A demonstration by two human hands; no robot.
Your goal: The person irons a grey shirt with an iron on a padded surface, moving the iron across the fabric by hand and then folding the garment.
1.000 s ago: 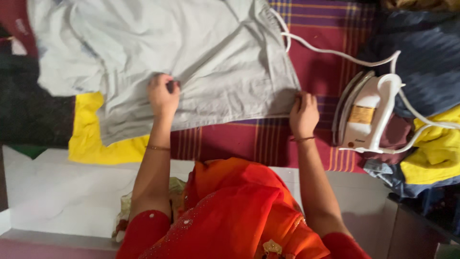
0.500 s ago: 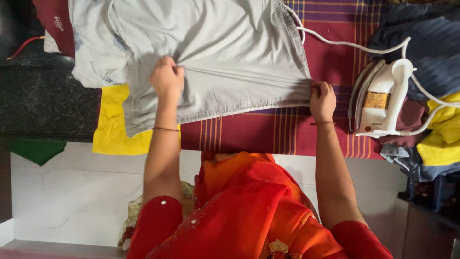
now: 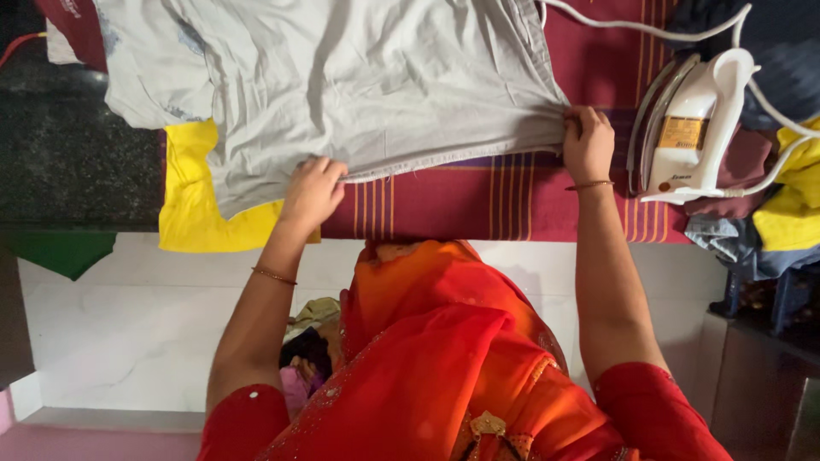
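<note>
**Grey garment held taut at its near hem**

Spread across the far half of the scene: a pale grey garment (image 3: 359,85), lying flat on a maroon striped cloth (image 3: 478,192). Beneath its left part, a yellow cloth (image 3: 184,192), showing at the near left edge. Standing on end at the right, just beside the garment's corner: a white iron (image 3: 692,128), its white cord (image 3: 598,13) trailing to the far side. Behind it, a heap of dark and yellow clothes (image 3: 786,205). Left hand (image 3: 312,192) closed on the hem, fingers curled over the fabric. Right hand (image 3: 588,141) clamped on the hem's right corner.
</note>
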